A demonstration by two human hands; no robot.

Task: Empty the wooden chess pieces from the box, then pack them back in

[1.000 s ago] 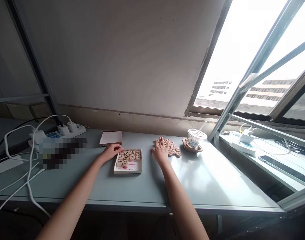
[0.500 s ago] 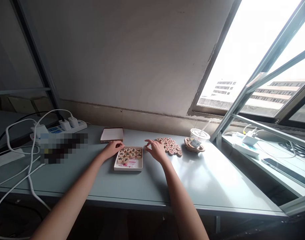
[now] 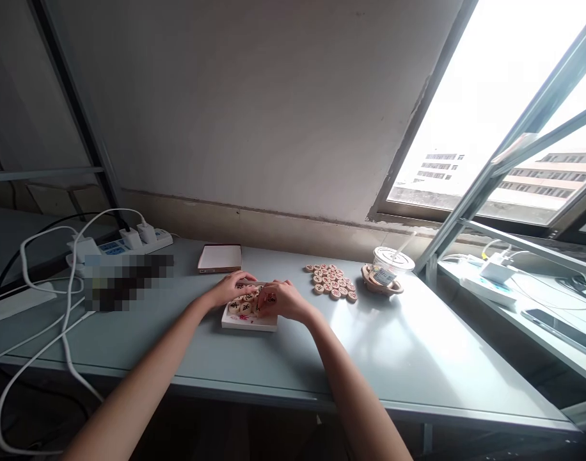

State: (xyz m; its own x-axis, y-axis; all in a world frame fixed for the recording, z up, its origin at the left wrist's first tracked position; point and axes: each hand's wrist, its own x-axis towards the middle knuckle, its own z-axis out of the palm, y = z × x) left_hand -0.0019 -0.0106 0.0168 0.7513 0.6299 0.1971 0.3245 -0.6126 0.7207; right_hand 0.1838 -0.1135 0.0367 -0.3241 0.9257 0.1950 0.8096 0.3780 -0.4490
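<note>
I have both hands over the white tray (image 3: 247, 321) of wooden chess pieces (image 3: 241, 306) on the table (image 3: 393, 358). My right hand (image 3: 281, 301) pinches one piece in its fingers above the tray; my left hand (image 3: 230, 289) rests loosely curled on the tray's far edge. A loose pile of pieces (image 3: 332, 283) lies well to the right.

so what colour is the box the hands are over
White box, holding tan wooden discs; head view.

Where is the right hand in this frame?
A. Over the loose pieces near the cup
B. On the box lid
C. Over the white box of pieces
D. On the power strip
C: the right hand is over the white box, apart from the loose pieces.
</note>
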